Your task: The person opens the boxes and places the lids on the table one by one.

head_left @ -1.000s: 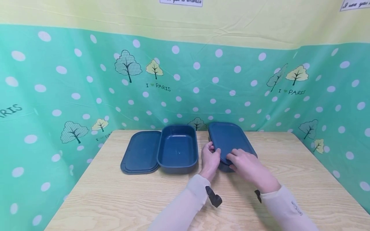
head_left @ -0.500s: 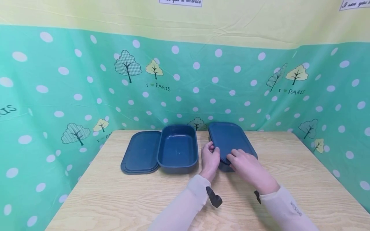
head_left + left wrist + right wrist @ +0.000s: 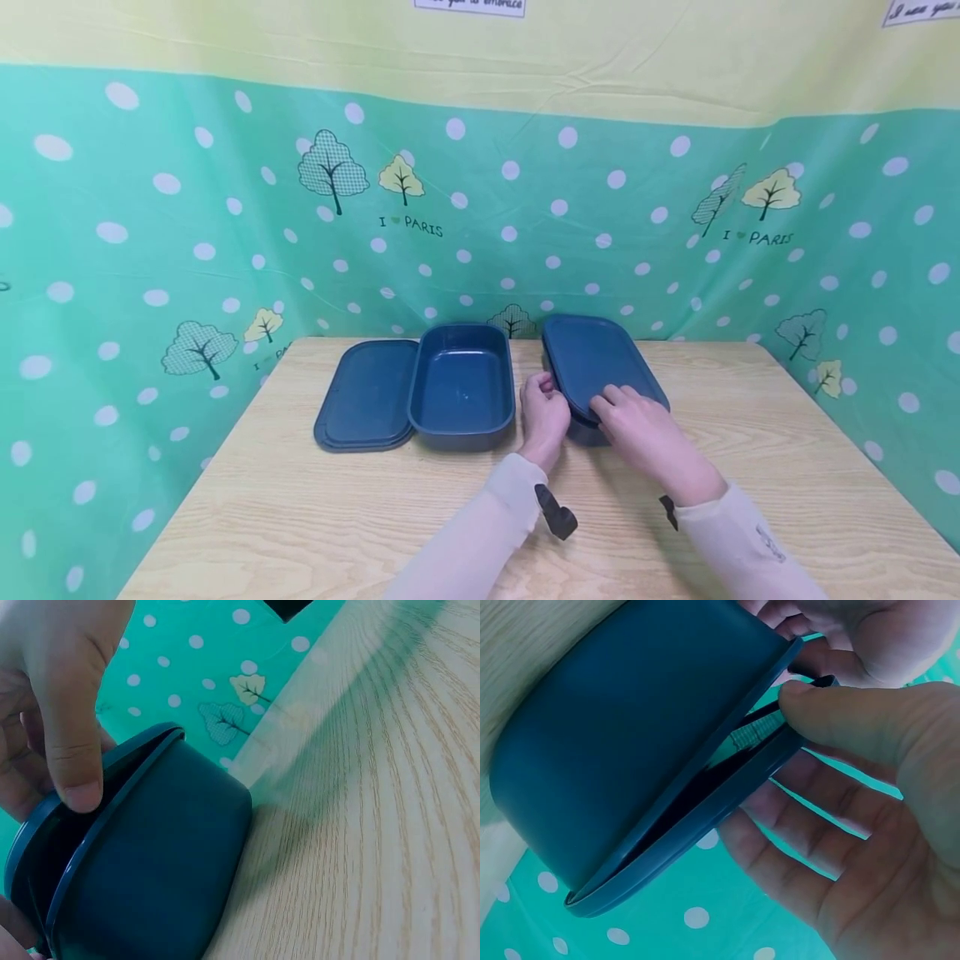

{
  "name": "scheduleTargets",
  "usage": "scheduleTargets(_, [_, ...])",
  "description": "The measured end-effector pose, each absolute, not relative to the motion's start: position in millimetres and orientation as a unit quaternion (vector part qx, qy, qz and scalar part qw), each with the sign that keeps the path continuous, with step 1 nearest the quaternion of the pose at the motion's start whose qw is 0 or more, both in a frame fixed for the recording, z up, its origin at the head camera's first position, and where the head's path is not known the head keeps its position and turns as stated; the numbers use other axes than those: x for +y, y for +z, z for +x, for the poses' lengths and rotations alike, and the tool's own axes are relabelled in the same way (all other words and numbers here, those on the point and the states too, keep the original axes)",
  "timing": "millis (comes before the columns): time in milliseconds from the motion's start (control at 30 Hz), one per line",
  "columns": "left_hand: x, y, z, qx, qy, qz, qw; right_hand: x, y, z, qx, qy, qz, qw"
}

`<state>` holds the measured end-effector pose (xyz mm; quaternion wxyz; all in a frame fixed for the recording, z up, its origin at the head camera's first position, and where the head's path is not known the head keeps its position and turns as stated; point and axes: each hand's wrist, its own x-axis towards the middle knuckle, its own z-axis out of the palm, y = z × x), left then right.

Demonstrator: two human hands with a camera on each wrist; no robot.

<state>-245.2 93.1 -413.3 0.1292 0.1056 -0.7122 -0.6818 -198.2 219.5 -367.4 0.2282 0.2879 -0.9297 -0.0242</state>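
In the head view, a dark blue food container stands at right, with a matching lid lying askew over it. A gap shows between the lid's edge and the container's rim in both wrist views. My right hand pinches the lid's near edge, its thumb inside and fingers behind. At the near left corner, my left hand holds the lid's edge with curled fingers, its thumb tip in the gap.
A second dark blue container, uncovered, stands left of the hands. Its lid lies flat against its left side. The wooden table ends at a green dotted curtain behind. Black straps hang at the wrists.
My left thumb has slipped off the lid's top toward its underside. The lid's near left edge has risen slightly, widening the gap. My right hand has barely moved.
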Motion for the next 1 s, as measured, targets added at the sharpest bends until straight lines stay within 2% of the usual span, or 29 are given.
scheduleTargets(500, [91,-419,-249,-0.72,-0.683,0.092,0.076,221,-363,-194,-0.928,-0.022,0.272,0.253])
scheduleTargets(1000, [90,-417,-246,-0.724,-0.68,0.091,0.068,219,-359,-186,-0.938,-0.013,0.232,0.258])
